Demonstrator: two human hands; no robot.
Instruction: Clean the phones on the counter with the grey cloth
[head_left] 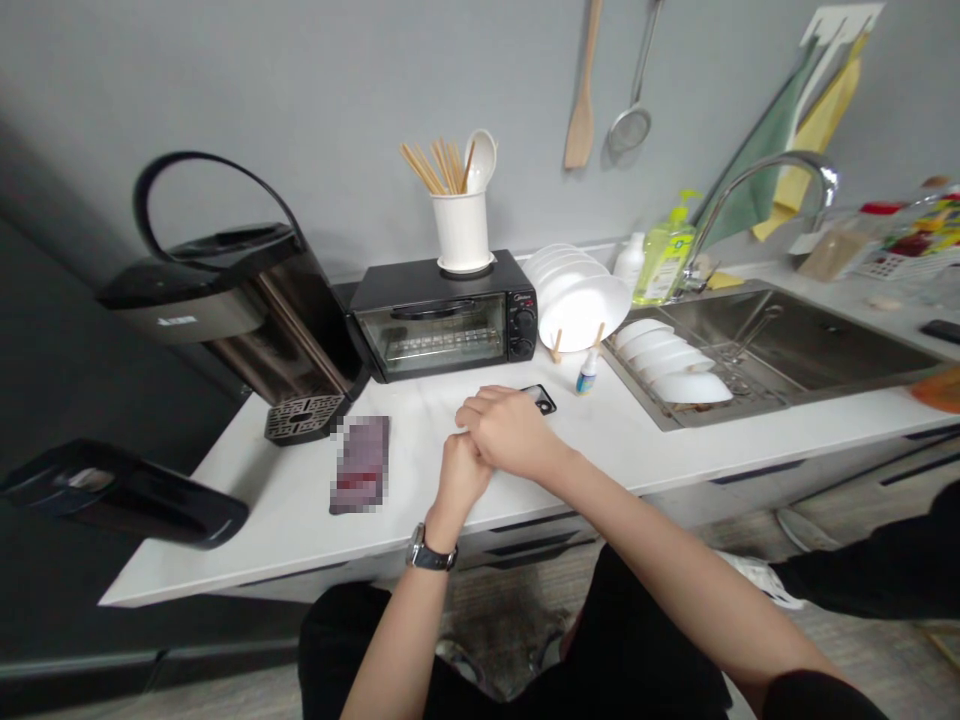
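Observation:
Both my hands meet over the white counter [285, 500], right in front of me. My left hand [459, 475] is curled closed, with a watch on its wrist. My right hand [506, 428] lies over it, fingers bent and closed around the left one. Whatever sits between them is hidden. A black phone [541, 398] lies on the counter just behind my right hand. A small glue bottle [587, 372] with a blue label stands a little further right. A dark flat phone-sized thing [361, 463] lies to the left of my hands.
A black toaster oven [446, 315] with a white utensil holder [462, 230] on top stands at the back. A black water boiler [240, 300] stands left, its lid [120, 495] at the counter's left edge. Plates [581, 300], bowls [679, 365] and the sink [795, 345] are right.

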